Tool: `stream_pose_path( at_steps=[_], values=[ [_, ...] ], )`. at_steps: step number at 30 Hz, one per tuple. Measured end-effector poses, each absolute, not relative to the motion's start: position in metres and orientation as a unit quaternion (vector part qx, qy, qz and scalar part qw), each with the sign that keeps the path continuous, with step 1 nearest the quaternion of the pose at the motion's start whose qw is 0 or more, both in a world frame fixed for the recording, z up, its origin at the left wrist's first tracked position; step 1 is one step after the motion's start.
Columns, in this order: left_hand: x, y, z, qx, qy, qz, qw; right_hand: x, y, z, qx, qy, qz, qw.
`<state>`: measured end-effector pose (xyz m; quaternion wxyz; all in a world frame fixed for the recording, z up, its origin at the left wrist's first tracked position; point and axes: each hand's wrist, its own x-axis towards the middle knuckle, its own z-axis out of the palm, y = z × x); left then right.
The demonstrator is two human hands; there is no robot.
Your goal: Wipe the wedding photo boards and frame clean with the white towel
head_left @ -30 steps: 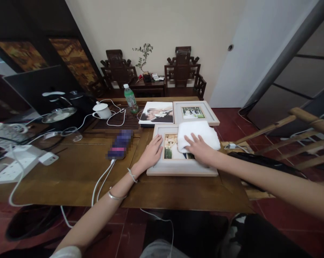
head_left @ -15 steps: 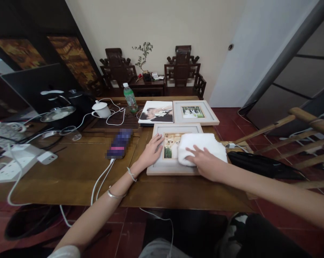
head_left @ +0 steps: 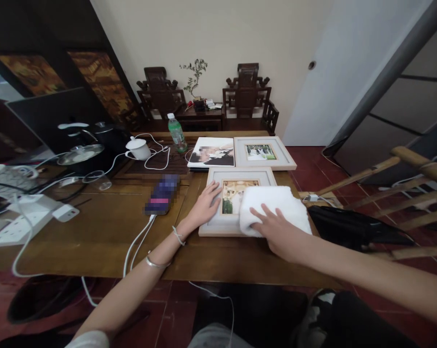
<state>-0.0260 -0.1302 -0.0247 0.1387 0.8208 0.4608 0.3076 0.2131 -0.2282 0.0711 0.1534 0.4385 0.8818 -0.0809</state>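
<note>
A light wood picture frame [head_left: 211,227] lies flat on the table before me, with a photo [head_left: 230,198] behind its pale mat. My left hand [head_left: 206,202] rests flat on the frame's left edge, fingers stretched out. Over the right part of the frame lies a folded white towel [head_left: 293,208], which covers part of the photo and the lower right corner. My right hand [head_left: 276,227] presses on the towel and grips its left part, fingers spread on top.
Behind lie a second picture frame [head_left: 289,162] and a photo album [head_left: 213,152]. On the left are a phone [head_left: 162,195] on its cable, a lidded white cup [head_left: 138,149], a green bottle [head_left: 177,134], a pot [head_left: 82,157] and a power strip [head_left: 26,220]. A wooden chair [head_left: 403,193] stands at the right.
My right hand and the towel have moved slightly down toward me on the frame, baring a little more of the photo's top. My left hand has stayed in place.
</note>
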Motion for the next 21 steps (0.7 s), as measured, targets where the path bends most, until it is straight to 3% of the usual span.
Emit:
stream_pose_path(
  at_steps=[6, 11, 21],
  values=[
    [-0.025, -0.130, -0.024, 0.811, 0.465, 0.323, 0.149, 0.207, -0.256, 0.075, 0.407, 0.898, -0.109, 0.130],
    [-0.026, -0.132, -0.020, 0.814, 0.460, 0.321, 0.149, 0.210, -0.226, 0.070, 0.412, 0.901, -0.097, 0.098],
    [-0.026, -0.134, -0.018, 0.816, 0.460, 0.320, 0.139, 0.236, -0.120, 0.048, 0.452, 0.887, 0.068, 0.067]
  ],
)
